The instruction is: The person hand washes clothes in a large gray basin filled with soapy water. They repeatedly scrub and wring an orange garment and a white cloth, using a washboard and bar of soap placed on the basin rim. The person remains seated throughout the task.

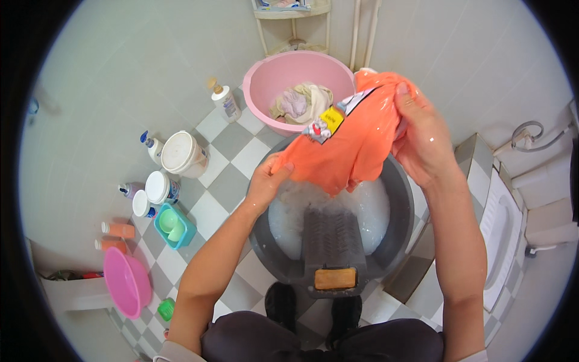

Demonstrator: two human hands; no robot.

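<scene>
Between my two hands an orange garment [357,145] with a printed cartoon patch is stretched, wet and shiny, over the grey tub. My left hand [267,181] pinches its lower left edge; my right hand [423,131] grips it higher up on the right. Below it, cloudy suds [289,226] fill part of the dark grey washtub [400,212]. A ribbed grey washboard [334,235] leans into the water from the near rim, with a block of orange-brown soap [335,278] set in its top end. The garment hides the tub's far side.
Behind stands a pink basin [298,68] holding damp pale clothes [303,104]. Along the left wall are a pump bottle [226,104], a white lidded bucket [183,156], several tubs and bottles, a teal basket [176,228] and a magenta basin [126,283]. A squat toilet [500,235] lies right.
</scene>
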